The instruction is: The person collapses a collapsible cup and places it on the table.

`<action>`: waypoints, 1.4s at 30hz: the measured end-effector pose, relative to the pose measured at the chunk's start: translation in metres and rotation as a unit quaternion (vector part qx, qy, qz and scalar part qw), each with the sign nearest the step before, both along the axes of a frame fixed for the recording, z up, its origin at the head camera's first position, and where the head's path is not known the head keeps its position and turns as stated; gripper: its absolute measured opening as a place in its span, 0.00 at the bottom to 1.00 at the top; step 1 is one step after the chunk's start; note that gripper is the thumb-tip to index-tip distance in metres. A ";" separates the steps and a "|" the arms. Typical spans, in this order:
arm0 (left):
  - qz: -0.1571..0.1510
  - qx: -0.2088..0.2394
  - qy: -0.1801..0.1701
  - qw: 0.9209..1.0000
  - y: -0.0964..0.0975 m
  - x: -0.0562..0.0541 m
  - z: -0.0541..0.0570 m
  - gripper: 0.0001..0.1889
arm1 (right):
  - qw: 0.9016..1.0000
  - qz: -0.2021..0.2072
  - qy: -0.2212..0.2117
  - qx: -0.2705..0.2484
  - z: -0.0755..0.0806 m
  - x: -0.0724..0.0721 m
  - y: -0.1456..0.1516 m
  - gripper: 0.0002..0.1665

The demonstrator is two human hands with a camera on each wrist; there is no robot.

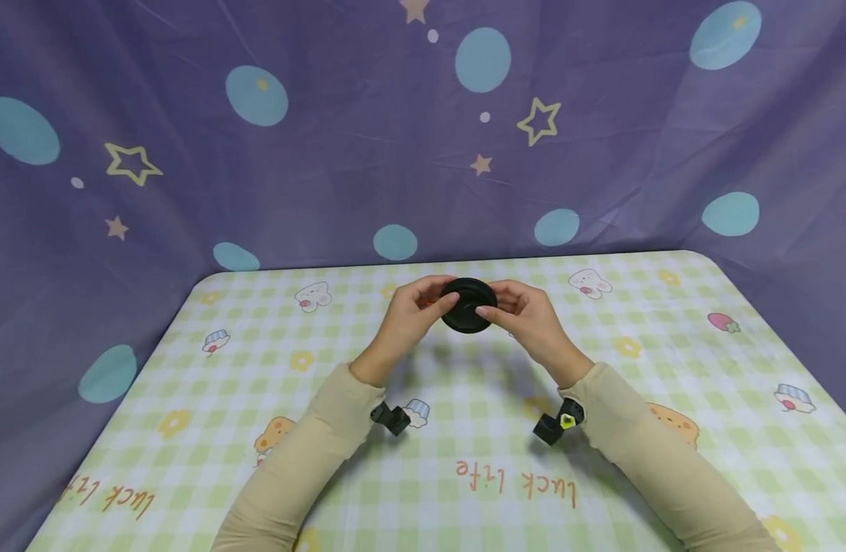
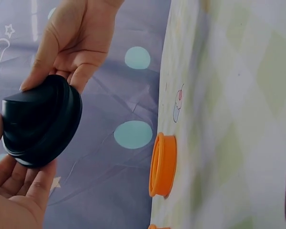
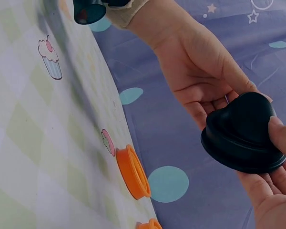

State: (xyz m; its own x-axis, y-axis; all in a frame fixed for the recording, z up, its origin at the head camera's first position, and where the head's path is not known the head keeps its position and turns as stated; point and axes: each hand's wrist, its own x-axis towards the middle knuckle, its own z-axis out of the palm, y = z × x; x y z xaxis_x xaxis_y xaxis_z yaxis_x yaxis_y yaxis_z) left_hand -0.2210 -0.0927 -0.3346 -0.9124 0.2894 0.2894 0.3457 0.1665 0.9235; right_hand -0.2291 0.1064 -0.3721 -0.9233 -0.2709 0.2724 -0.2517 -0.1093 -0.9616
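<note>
Both hands hold a round black lid-like piece (image 1: 468,305) above the far middle of the table. Its rim is wide and stepped, and a rounded part stands up from one face, as the left wrist view shows. My left hand (image 1: 410,310) pinches the left edge, thumb on the near face and fingers behind. On the opposite edge, my right hand (image 1: 535,322) grips it the same way. An orange ring-shaped piece (image 2: 165,164) rests on the table beyond the hands, apart from them; the right wrist view shows the same orange piece (image 3: 132,172).
Part of a second orange piece (image 3: 150,224) enters at the bottom of the right wrist view. The table (image 1: 423,506) wears a green-checked cloth with printed figures. Behind its far edge hangs a purple curtain (image 1: 367,153). Small black cameras sit on both wrists.
</note>
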 end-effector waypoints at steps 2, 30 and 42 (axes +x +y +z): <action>0.007 0.005 0.002 1.000 0.001 0.001 0.000 0.16 | 1.000 0.003 -0.007 -0.011 0.000 0.000 -0.001 0.20; 0.008 -0.048 0.074 0.996 0.004 -0.004 -0.014 0.14 | 0.995 0.015 -0.017 0.096 0.000 0.002 -0.002 0.19; 0.010 -0.097 0.083 0.992 0.005 0.008 0.002 0.14 | 0.986 0.017 -0.003 0.167 0.001 0.003 0.000 0.22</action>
State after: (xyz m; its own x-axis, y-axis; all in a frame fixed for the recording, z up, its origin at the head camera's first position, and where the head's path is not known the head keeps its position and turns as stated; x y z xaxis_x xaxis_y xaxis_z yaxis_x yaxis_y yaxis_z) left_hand -0.2132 -0.0876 -0.3323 -0.8629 0.3369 0.3767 0.4851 0.3431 0.8043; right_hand -0.2262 0.1063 -0.3711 -0.9134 -0.3751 0.1583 -0.2483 0.2049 -0.9468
